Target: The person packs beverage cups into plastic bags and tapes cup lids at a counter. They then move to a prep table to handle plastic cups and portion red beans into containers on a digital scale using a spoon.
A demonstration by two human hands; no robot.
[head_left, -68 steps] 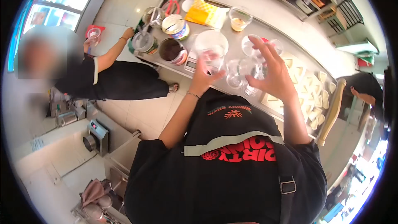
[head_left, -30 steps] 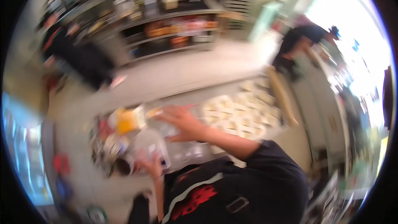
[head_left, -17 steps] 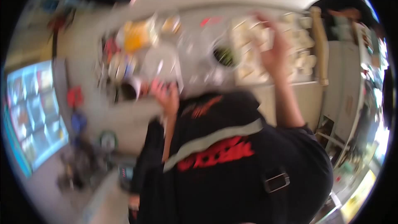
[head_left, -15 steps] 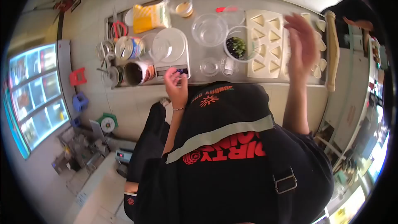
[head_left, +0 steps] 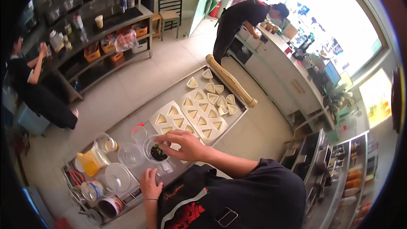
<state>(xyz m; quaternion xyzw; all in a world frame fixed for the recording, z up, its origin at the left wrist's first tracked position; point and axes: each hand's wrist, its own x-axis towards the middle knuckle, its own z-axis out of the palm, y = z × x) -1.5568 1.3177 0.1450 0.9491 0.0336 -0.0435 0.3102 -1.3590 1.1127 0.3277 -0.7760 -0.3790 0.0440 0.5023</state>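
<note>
My right hand, fingers apart, hovers over a clear bowl with dark green contents. At the table's near edge, my left hand has its fingers spread beside a small clear cup. An empty clear bowl stands to the left of the filled one. White molds with triangular hollows lie to the right, with loose triangular cups beyond them. A white round container rests on a scale at the left.
A yellow packet, a labelled can and an open tin crowd the table's left end. A wooden post borders its right end. One person stands at the far-left shelves, another leans over a counter.
The view has swung toward the right side of the room. My right hand has moved from above the molds to the filled bowl; my left hand has moved from the scale to the small cup.
</note>
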